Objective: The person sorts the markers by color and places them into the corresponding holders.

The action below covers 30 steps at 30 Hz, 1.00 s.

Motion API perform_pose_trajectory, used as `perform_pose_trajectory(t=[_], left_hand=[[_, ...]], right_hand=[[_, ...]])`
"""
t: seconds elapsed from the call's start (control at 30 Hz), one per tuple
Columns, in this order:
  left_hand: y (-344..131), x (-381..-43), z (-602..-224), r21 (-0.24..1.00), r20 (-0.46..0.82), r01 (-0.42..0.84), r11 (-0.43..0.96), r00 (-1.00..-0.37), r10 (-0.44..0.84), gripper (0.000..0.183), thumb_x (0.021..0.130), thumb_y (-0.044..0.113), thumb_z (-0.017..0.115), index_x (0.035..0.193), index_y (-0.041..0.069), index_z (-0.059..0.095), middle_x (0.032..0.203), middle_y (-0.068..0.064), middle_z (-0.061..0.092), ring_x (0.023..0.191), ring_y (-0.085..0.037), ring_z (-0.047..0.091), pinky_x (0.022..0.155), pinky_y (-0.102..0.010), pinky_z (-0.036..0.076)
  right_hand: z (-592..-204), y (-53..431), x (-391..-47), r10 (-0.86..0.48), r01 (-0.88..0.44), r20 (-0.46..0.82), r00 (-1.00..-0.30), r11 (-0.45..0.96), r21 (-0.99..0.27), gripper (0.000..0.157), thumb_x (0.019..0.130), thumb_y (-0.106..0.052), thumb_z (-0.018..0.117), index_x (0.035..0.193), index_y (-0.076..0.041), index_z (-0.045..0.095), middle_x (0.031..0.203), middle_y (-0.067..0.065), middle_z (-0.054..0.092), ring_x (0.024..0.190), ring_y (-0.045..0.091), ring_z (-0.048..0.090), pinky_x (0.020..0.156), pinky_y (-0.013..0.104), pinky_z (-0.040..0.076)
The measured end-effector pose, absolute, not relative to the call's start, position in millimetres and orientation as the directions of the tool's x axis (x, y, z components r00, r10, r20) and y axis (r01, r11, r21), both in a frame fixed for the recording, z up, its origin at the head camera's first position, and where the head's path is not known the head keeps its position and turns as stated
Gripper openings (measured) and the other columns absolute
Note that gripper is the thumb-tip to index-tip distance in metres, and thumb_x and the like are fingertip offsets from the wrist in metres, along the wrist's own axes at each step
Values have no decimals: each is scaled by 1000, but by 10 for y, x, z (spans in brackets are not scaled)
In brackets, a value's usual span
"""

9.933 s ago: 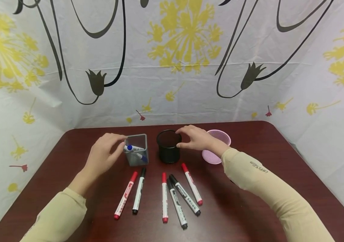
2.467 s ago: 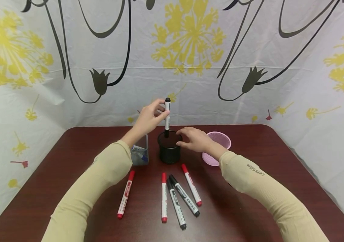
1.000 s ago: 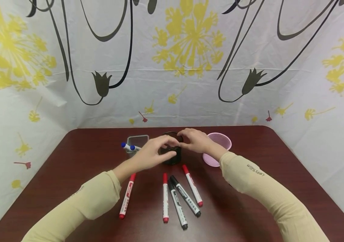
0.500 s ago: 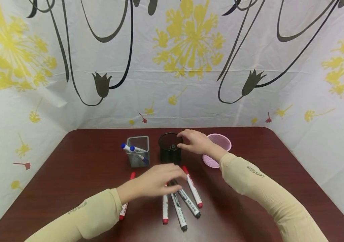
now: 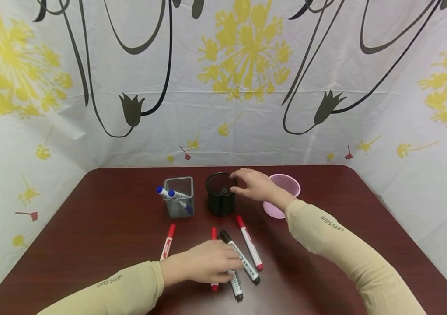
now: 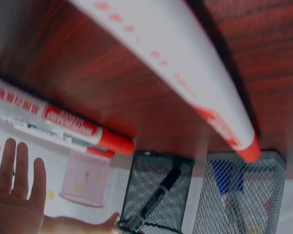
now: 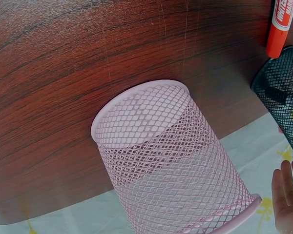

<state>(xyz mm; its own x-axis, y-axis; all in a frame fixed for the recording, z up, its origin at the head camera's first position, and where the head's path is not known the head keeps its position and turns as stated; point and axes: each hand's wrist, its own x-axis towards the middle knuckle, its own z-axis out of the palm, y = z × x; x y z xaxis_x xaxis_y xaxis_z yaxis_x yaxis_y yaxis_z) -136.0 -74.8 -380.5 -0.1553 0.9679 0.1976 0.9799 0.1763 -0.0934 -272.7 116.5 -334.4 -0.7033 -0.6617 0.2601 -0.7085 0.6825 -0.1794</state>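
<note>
Two hands reach over the table (image 5: 70,227) in the head view. The left hand (image 5: 212,261), its grip loose with fingers extended, is low over the markers towards the near edge; it hides the middle of one red marker (image 5: 213,233) and the upper part of a black marker (image 5: 235,285), though whether it touches either is hard to tell. Just beside lie a second black marker (image 5: 243,258) and a second red marker (image 5: 250,243); a third red marker (image 5: 167,244) is partly behind the wrist. The right hand (image 5: 256,183), grip wide, is at the rim of the black cup (image 5: 221,204) near the far edge, its wrist blocking part of the pink cup (image 5: 274,211). A grey cup (image 5: 173,213) holds blue markers (image 5: 164,191), towards the far left corner.

From the left wrist, a red marker crosses the foreground; a dark marker (image 6: 158,195) leans inside the black cup.

From the right wrist, the pink cup dominates.
</note>
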Motion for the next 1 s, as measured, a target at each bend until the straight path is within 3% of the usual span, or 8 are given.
perform_pose_trajectory(t=[0.23, 0.63, 1.0], left_hand=[[-758, -1351, -3922, -171, 128, 970, 175, -154, 980, 15, 78, 27, 62, 92, 22, 59, 84, 11, 53, 80, -6, 47, 64, -19, 38], [-714, -1323, -3966, -348, 79, 929, 130, -110, 991, 15, 75, 24, 64, 89, 24, 60, 88, 10, 53, 86, -8, 48, 65, -21, 38], [-715, -1310, -3971, -361, 55, 928, 90, -75, 996, 15, 78, 23, 62, 93, 28, 61, 90, 11, 54, 89, -7, 50, 78, -25, 40]], right_hand=[[-3347, 1158, -2722, -669, -720, 276, -691, 671, -177, 39, 81, -35, 61, 110, -8, 58, 106, 5, 57, 94, 19, 53, 75, 37, 43], [-3358, 1162, -2730, -666, -715, 268, -696, 676, -178, 39, 82, -35, 60, 110, -9, 58, 107, 5, 56, 94, 19, 53, 75, 37, 42], [-3349, 1164, -2710, -652, -701, 262, -711, 687, -192, 39, 82, -36, 60, 110, -10, 57, 105, 4, 56, 93, 17, 53, 74, 37, 43]])
